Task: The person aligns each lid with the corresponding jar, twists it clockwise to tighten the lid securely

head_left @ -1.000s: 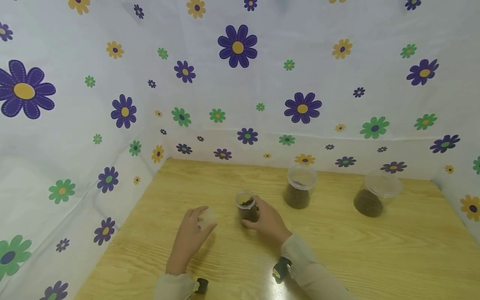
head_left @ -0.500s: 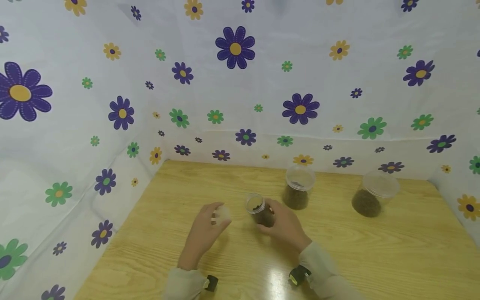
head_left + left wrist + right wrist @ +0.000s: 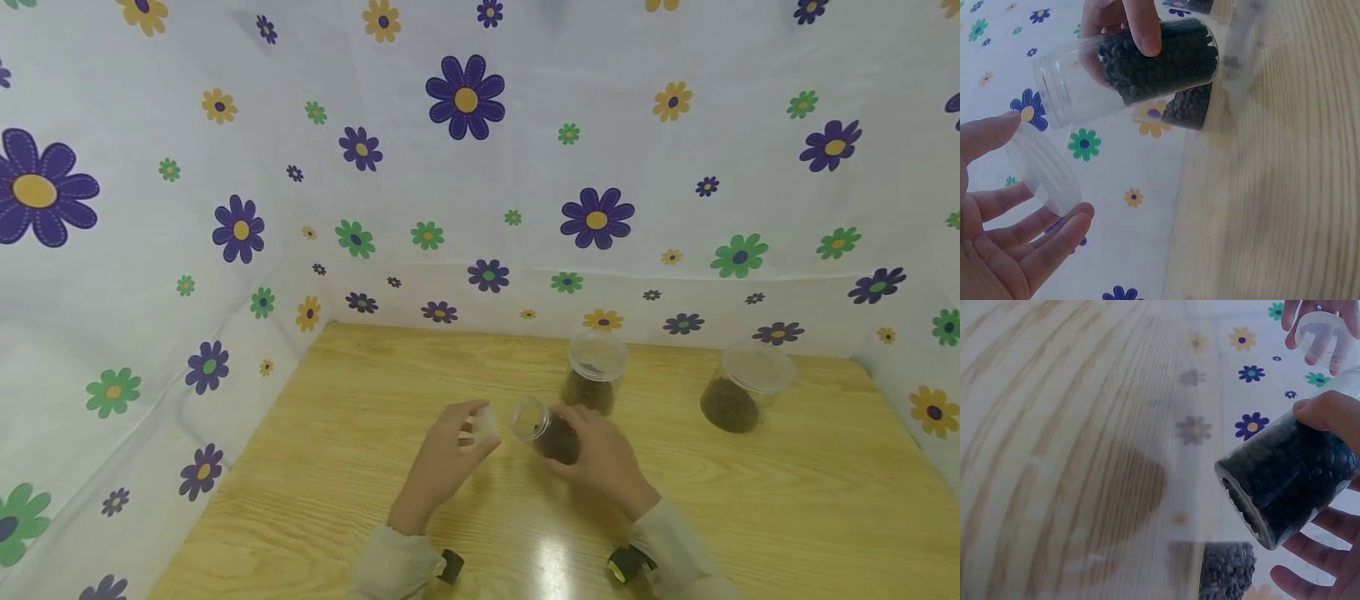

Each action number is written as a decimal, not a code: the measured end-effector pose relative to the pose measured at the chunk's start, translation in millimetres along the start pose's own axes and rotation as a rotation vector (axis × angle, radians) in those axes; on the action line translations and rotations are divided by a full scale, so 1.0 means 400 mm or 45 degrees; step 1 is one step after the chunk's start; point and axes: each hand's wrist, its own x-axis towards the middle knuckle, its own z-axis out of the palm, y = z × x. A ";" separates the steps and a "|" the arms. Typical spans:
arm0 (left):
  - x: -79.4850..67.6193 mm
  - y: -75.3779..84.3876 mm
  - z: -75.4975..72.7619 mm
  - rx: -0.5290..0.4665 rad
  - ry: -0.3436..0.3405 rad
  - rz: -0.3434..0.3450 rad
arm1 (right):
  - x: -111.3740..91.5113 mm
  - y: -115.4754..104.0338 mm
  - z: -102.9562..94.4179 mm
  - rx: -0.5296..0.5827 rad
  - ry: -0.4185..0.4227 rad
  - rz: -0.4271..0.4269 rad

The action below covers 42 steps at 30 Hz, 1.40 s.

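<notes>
A small clear jar [image 3: 530, 419], partly filled with dark beans [image 3: 1185, 59], is in my right hand [image 3: 606, 462], which grips it round the side. It is off the table and tilted, its uncapped mouth facing left. My left hand [image 3: 441, 458] holds a translucent round lid [image 3: 486, 423] by its rim, between thumb and fingers. In the left wrist view the lid [image 3: 1047, 169] stands on edge near the jar's mouth, apart from it. Beans are gathered toward the jar's base, as the right wrist view of the jar [image 3: 1285, 478] also shows.
Two larger lidded jars with dark contents stand at the back of the wooden table [image 3: 375, 367]: one jar [image 3: 597, 358] just behind my right hand, the other jar [image 3: 756, 375] farther right. A white flower-print cloth [image 3: 420, 183] hangs round the back and sides.
Both hands have moved right. The right hand has lifted and tilted the small jar, its mouth turning leftward. The left hand has brought the lid closer to it.
</notes>
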 end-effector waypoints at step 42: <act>0.032 0.087 0.145 0.212 -0.191 0.353 | -0.089 0.056 -0.034 -0.249 0.151 -0.023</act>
